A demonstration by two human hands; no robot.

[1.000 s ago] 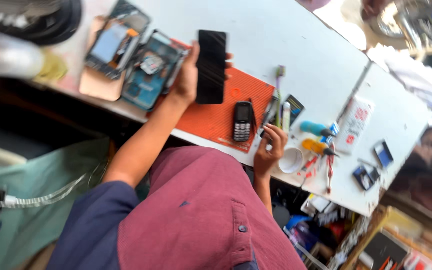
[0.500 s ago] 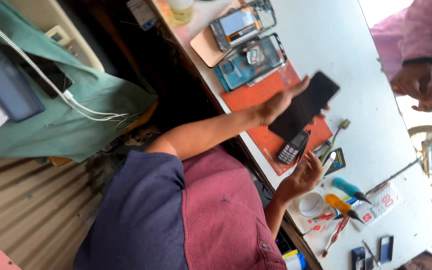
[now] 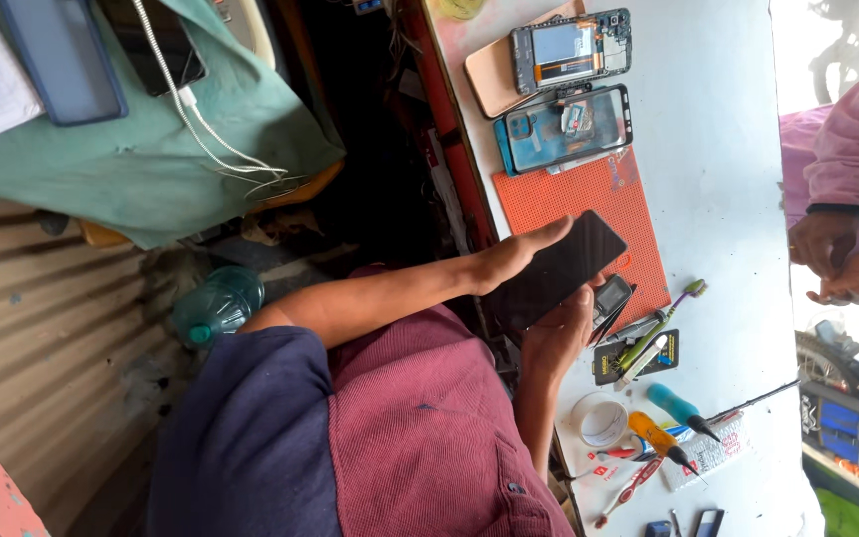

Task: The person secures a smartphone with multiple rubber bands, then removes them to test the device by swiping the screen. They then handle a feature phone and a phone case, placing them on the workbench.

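Closest to the camera is the person's maroon and navy shirt [image 3: 350,438], with both bare forearms reaching out toward the white table [image 3: 718,149]. The right hand [image 3: 554,338] and left hand [image 3: 509,261] both have their fingers wrapped around a black smartphone [image 3: 559,270], the right from below with fingertips curled over its lower edge, the left laid along the top edge, so the phone sits tilted just above the near end of the orange work mat [image 3: 589,204]. Just beside the right hand there's a small keypad phone [image 3: 610,298], then a toothbrush [image 3: 663,318], a roll of tape [image 3: 599,420] and a couple screwdrivers [image 3: 663,438]. Further out on the mat's far end lie a blue phone back cover [image 3: 567,127] and an opened phone [image 3: 571,48] showing its insides. Off at the far edge another person's hands [image 3: 832,261] in pink sleeves are clasped.
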